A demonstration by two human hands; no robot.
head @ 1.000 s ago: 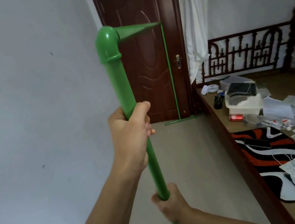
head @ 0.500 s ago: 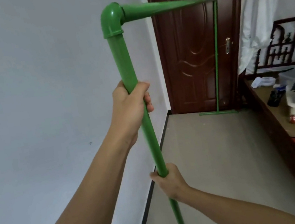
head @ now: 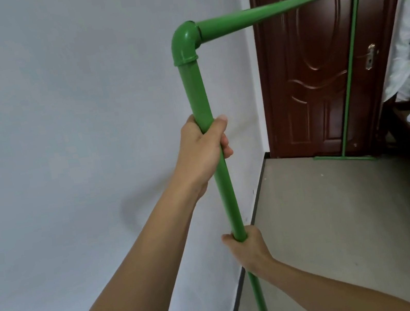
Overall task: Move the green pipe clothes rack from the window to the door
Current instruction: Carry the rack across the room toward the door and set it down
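Rack swung left toward the wall; left hand and right hand both gripped its near upright, far foot by the door.

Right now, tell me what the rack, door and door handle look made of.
Green rack: probably plastic plumbing pipe, smooth satin, with a moulded elbow joint. Door: dark reddish-brown wood or wood-look, glossy, with raised panels. Door handle: looks like silvery metal.

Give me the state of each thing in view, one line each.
green pipe clothes rack: upright, gripped at its near post, far foot on the floor by the door
left hand: closed around the post, upper grip
right hand: closed around the post, lower grip
door: shut
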